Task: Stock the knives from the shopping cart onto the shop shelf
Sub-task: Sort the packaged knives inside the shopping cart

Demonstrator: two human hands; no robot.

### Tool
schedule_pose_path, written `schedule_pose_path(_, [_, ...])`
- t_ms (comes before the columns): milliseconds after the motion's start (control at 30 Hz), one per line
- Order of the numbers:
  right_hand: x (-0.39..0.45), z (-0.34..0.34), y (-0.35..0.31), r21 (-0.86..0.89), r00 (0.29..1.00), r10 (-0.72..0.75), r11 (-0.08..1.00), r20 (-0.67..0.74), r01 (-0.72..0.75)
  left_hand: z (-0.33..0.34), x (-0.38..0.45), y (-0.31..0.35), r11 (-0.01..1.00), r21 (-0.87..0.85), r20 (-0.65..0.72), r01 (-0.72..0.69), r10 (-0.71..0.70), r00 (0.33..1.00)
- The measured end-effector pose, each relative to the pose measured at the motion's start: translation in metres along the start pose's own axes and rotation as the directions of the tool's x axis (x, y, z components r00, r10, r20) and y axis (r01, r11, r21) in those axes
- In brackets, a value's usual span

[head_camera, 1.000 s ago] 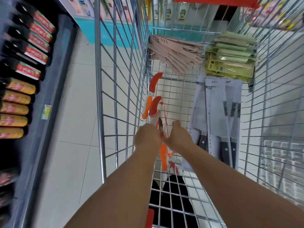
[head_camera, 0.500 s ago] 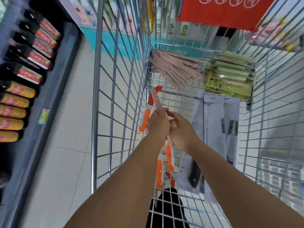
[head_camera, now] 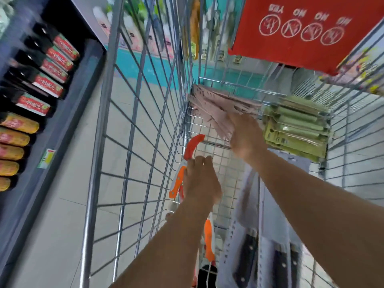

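Now: left hand [head_camera: 200, 179] grips orange knives [head_camera: 176, 183] at the cart's [head_camera: 133, 142] 9 o'clock wall; right hand [head_camera: 245, 132] reaches pink knives [head_camera: 212, 107] at 12, grasp unclear. Advise gripping packaging, lifting clear of wire.

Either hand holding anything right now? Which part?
Left hand grips the orange-handled knife pack near mid-length. Right hand rests on the pink knife packs; grip unclear.

Pale tiled floor [head_camera: 68, 183] beside a dark bottle-lined shelf [head_camera: 68, 113].
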State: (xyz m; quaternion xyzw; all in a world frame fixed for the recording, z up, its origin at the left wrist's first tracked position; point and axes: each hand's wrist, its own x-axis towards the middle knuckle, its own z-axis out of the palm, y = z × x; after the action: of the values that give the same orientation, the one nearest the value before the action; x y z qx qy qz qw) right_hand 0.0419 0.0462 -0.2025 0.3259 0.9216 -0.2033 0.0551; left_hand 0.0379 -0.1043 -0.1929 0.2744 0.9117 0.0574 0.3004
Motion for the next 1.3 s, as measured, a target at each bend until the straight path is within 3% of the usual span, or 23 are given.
schedule_pose_path(133, [0.03, -0.003, 0.001, -0.143, 0.999, -0.053, 0.988, -0.005, 0.052, 0.008, -0.004, -0.005, 0.987, 0.153, 0.056, -0.043, 0.035, 0.998])
schedule_pose_path(300, [0.035, 0.005, 0.011, -0.222, 0.994, -0.047, 0.973, 0.097, 0.068, 0.009, -0.002, -0.018, 0.979, 0.175, 0.042, 0.106, -0.115, 0.992])
schedule_pose_path(467, [0.011, 0.017, 0.006, -0.099, 1.0, -0.003, 0.995, 0.024, 0.005, 0.007, -0.001, -0.03, 0.978, 0.191, -0.022, 0.085, -0.082, 0.996])
schedule_pose_path(667, [-0.051, 0.04, -0.009, 0.075, 0.995, -0.086, 0.993, -0.054, 0.09, -0.004, -0.003, -0.024, 0.987, 0.153, -0.097, 0.05, -0.036, 0.995])
schedule_pose_path(800, [-0.096, 0.034, -0.024, 0.183, 0.989, -0.002, 0.983, 0.149, -0.026, -0.014, -0.03, -0.017, 0.997, 0.009, -0.003, 0.07, -0.07, 0.998])
schedule_pose_path(967, [-0.148, 0.033, -0.037, 0.078, 0.906, -0.066, 0.996, 0.418, 0.036, 0.005, -0.077, -0.028, 0.99, 0.123, 0.218, 0.071, -0.097, 0.971])
schedule_pose_path(1300, [-0.209, 0.014, -0.058, -0.027, 0.912, 0.104, 0.994, 0.397, -0.102, -0.007, -0.115, -0.035, 0.954, 0.257, 0.273, -0.157, 0.084, 0.958])
